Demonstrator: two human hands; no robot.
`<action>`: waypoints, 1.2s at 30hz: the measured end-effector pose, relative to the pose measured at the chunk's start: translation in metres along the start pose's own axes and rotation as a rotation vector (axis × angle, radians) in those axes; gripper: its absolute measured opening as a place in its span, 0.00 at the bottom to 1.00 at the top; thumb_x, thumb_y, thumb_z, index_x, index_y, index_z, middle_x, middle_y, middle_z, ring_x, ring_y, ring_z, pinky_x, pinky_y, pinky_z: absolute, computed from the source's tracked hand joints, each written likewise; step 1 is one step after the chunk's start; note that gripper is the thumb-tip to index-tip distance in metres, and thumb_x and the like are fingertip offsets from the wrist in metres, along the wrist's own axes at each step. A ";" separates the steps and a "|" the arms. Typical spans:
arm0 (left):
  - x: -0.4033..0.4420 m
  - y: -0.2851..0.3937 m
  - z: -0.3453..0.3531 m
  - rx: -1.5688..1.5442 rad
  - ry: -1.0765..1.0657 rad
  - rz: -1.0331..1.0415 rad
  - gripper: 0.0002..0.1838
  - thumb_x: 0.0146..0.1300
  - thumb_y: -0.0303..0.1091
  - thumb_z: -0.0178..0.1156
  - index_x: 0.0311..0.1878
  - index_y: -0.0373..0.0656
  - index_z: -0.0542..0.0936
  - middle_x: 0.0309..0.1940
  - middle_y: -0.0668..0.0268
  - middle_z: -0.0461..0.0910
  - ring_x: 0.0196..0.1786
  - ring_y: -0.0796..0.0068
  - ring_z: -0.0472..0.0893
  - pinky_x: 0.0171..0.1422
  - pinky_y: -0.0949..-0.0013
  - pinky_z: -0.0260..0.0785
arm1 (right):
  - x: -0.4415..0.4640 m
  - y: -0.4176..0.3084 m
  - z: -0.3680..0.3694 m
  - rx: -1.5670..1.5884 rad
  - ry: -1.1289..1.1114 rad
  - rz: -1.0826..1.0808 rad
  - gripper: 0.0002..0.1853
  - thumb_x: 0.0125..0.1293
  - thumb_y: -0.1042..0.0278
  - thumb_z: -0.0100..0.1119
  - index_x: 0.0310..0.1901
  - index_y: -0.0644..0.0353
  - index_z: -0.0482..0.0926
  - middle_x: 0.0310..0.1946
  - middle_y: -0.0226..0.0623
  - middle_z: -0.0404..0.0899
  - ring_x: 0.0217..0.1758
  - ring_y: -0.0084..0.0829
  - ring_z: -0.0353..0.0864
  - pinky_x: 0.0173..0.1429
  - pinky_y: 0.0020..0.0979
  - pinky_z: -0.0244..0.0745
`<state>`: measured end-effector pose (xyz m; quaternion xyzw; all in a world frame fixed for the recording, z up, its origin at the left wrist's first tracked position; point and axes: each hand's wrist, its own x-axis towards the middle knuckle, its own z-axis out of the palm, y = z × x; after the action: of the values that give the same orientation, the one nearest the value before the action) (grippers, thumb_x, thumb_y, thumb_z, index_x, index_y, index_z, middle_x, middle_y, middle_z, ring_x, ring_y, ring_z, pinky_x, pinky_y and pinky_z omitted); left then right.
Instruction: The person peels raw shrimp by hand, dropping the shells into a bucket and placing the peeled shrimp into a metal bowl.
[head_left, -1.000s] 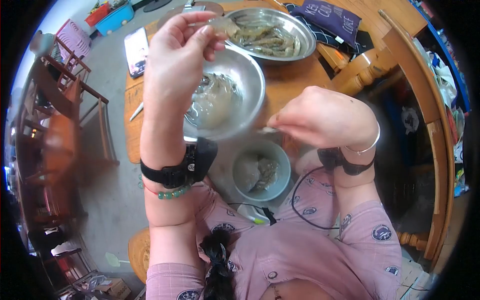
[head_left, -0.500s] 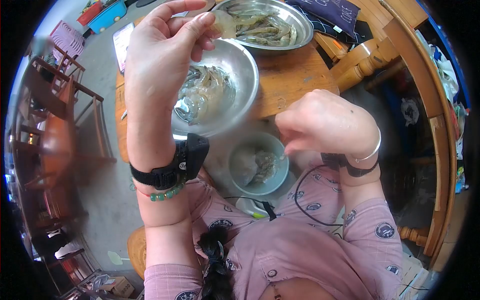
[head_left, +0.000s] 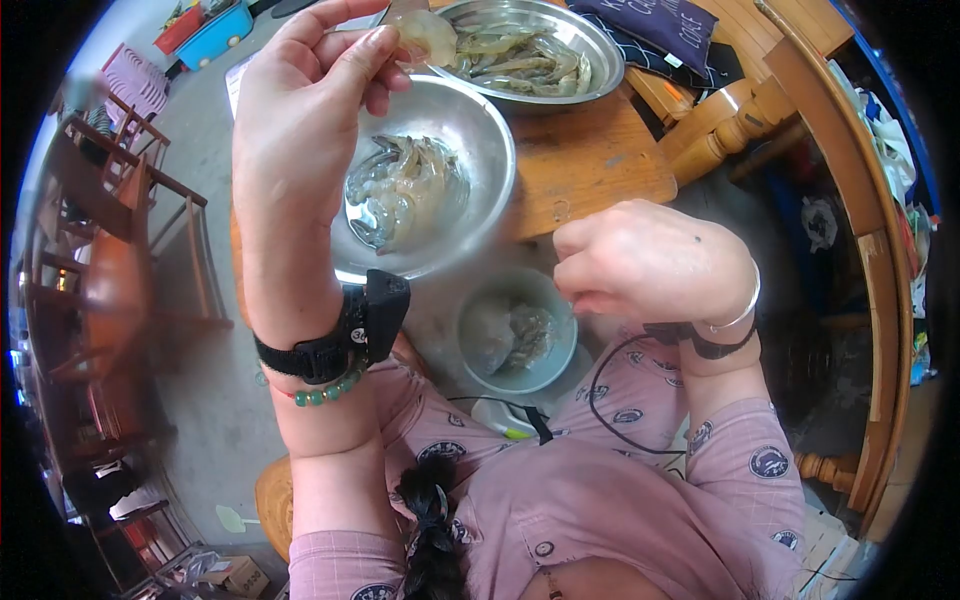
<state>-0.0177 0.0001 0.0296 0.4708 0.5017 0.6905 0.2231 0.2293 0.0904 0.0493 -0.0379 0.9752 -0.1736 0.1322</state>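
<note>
A grey floor [head_left: 190,370] runs beneath a wooden table [head_left: 605,155], with dark wooden chairs [head_left: 125,255] on the left and a blue tub [head_left: 215,35] near the upper left. On the table, a steel bowl [head_left: 485,190] holds a wet heap of shrimp [head_left: 415,185]; just beyond it, a second steel basin [head_left: 612,60] contains more greyish-green shrimp [head_left: 530,60]. A purple pouch [head_left: 650,30] with pale lettering lies beside that basin.

The left hand [head_left: 320,80] is raised, pinching a translucent peeled shrimp [head_left: 427,40] between thumb and fingers, above the area where the two steel vessels meet. The right hand [head_left: 650,255] is curled inward near a pale blue-green bowl [head_left: 478,370] of grey scraps [head_left: 528,335], below the table's near edge. Its fingertips are mostly hidden, so whether they grip anything cannot be told.
</note>
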 end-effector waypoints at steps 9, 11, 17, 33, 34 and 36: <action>-0.004 0.007 0.007 0.062 -0.022 0.008 0.17 0.68 0.28 0.58 0.59 0.34 0.74 0.34 0.66 0.81 0.34 0.84 0.77 0.37 0.80 0.66 | -0.001 0.002 0.008 0.055 0.021 -0.074 0.05 0.53 0.73 0.62 0.31 0.64 0.79 0.32 0.45 0.81 0.39 0.47 0.82 0.42 0.42 0.77; -0.012 0.026 0.024 0.073 0.128 -0.076 0.12 0.68 0.26 0.57 0.52 0.32 0.75 0.30 0.66 0.80 0.30 0.80 0.78 0.36 0.78 0.70 | -0.002 0.001 0.010 0.036 0.003 -0.043 0.05 0.53 0.73 0.62 0.30 0.64 0.79 0.30 0.46 0.81 0.38 0.47 0.82 0.41 0.42 0.77; -0.010 0.022 0.018 0.015 0.087 -0.073 0.13 0.68 0.21 0.53 0.53 0.30 0.75 0.29 0.64 0.80 0.30 0.80 0.78 0.34 0.79 0.68 | 0.001 0.004 0.011 -0.066 0.020 -0.036 0.05 0.52 0.73 0.63 0.28 0.65 0.78 0.26 0.47 0.80 0.35 0.49 0.81 0.39 0.43 0.77; -0.004 0.010 0.018 0.120 -0.037 -0.132 0.17 0.68 0.24 0.56 0.59 0.34 0.72 0.30 0.65 0.81 0.30 0.83 0.76 0.34 0.80 0.67 | -0.008 -0.001 -0.016 0.055 0.234 -0.128 0.08 0.56 0.69 0.66 0.34 0.61 0.78 0.30 0.41 0.76 0.36 0.45 0.79 0.40 0.41 0.74; -0.004 0.009 0.019 0.121 -0.048 -0.137 0.17 0.68 0.23 0.55 0.59 0.34 0.71 0.29 0.66 0.81 0.29 0.83 0.76 0.34 0.80 0.67 | -0.008 -0.003 -0.017 0.028 0.278 -0.093 0.08 0.57 0.69 0.66 0.34 0.62 0.78 0.30 0.41 0.76 0.35 0.44 0.79 0.40 0.40 0.74; -0.005 0.006 0.020 0.133 -0.056 -0.127 0.16 0.68 0.23 0.54 0.59 0.35 0.72 0.29 0.66 0.81 0.30 0.83 0.76 0.33 0.80 0.67 | 0.001 -0.004 -0.016 0.030 0.483 -0.084 0.08 0.58 0.69 0.65 0.34 0.63 0.78 0.30 0.41 0.76 0.34 0.43 0.78 0.39 0.39 0.74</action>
<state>0.0034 0.0037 0.0344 0.4710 0.5687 0.6267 0.2488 0.2240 0.0914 0.0654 -0.0338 0.9734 -0.1976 -0.1114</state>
